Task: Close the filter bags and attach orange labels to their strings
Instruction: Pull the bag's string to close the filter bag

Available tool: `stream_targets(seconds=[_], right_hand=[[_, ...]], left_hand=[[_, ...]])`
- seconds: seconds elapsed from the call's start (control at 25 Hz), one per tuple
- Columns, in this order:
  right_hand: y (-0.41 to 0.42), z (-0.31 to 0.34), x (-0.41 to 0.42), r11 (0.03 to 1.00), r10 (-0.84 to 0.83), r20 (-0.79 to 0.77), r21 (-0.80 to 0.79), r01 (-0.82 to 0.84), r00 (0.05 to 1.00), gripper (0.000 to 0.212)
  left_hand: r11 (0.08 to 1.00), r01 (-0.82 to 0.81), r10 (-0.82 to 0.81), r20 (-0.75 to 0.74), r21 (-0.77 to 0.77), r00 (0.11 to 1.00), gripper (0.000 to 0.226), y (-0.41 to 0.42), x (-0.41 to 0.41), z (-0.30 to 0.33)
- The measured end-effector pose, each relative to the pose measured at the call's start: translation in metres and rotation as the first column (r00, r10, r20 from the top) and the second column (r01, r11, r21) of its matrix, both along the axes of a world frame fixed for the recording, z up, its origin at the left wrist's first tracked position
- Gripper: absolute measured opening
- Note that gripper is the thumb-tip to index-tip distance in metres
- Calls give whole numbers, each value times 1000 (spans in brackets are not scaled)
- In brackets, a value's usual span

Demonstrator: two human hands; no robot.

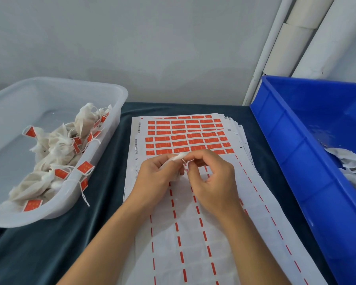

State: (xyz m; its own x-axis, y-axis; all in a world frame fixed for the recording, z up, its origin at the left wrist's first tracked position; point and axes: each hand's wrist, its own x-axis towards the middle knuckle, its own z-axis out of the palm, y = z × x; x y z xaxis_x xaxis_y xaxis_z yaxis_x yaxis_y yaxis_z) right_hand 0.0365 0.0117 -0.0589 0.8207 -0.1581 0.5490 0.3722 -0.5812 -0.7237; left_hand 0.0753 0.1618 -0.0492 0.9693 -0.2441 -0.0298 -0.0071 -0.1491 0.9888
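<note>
My left hand (pixel 155 175) grips a small white filter bag (pixel 178 156) above the label sheets. My right hand (pixel 211 173) pinches the bag's string at its neck, fingertips touching those of the left hand. Under both hands lies a stack of sticker sheets (pixel 193 233). Rows of orange labels (pixel 185 136) fill the far part of the top sheet, and the near part is peeled bare. The clear tub (pixel 56 87) on the left holds several closed bags with orange labels (pixel 60 153). White unlabelled bags (pixel 351 161) lie in the blue crate (pixel 296 145) on the right.
A dark teal cloth (pixel 49 243) covers the table. White pipes (pixel 292 44) lean against the grey wall behind the blue crate. The tub and crate flank the sheets closely on both sides.
</note>
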Motion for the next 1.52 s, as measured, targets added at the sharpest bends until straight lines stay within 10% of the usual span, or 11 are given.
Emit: stream_targets(seconds=[0.84,1.52], right_hand=[[1,-3,5,927,-101,110,-351,133,989,13],[6,2,1,954,60,-164,301,-8,985,9]], left_hand=[[1000,18,-18,-4,0,1000,27,-2,-1,0],[991,81,-68,130,-104,989,23,0,-5,6]])
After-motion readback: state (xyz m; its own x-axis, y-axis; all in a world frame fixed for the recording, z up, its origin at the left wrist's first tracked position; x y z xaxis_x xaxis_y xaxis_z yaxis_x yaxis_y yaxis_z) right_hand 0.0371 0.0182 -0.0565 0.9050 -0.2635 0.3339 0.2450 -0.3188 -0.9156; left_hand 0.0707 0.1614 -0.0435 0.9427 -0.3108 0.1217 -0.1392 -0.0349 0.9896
